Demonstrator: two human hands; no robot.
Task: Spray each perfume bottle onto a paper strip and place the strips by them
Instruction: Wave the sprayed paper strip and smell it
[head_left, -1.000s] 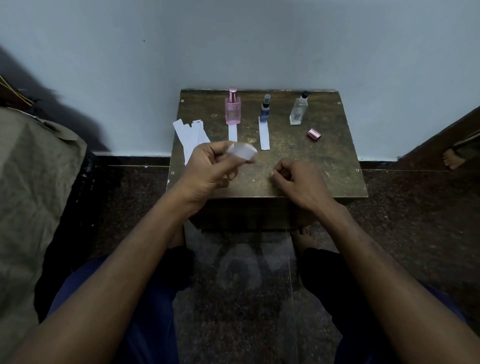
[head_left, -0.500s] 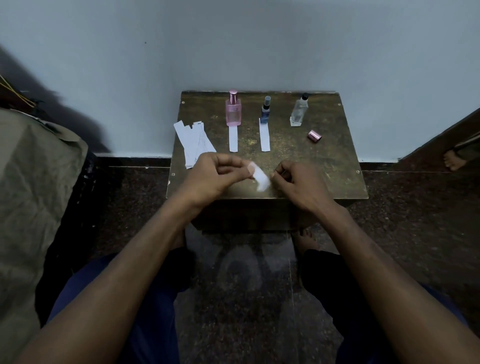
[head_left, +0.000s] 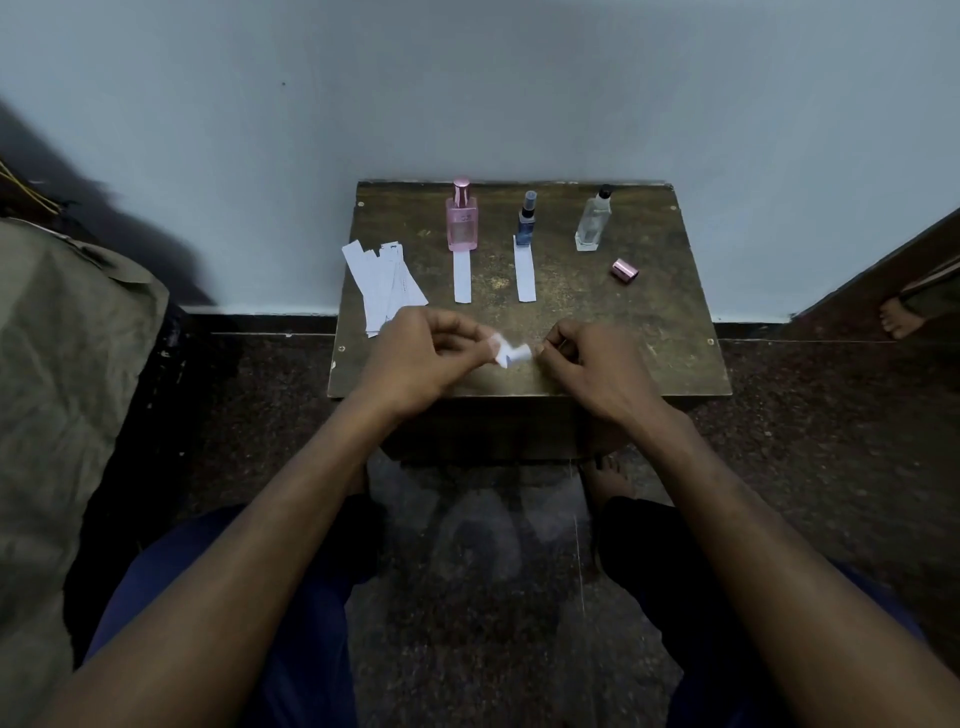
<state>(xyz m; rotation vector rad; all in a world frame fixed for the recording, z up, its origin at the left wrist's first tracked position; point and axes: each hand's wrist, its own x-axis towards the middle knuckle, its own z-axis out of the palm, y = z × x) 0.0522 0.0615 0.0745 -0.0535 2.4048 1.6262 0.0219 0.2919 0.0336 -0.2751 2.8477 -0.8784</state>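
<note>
Pinching bent paper strip (head_left: 508, 354) at frame centre: left hand (head_left: 415, 358) and right hand (head_left: 592, 364) each grasp one end, likely readying it for clear bottle (head_left: 592, 221), upper right.

This looks like a plain room in a home. A small, worn wooden counter (head_left: 649, 332) stands against a bare pale blue wall (head_left: 467, 93) with a dark skirting band along its foot. The floor (head_left: 831, 415) is dark speckled stone, glossy enough to reflect. A crumpled olive cloth (head_left: 57, 364) covers something bulky at the left. At the far right a dark wooden edge (head_left: 883, 260) slants in, with a bare foot (head_left: 896, 318) beside it.
</note>
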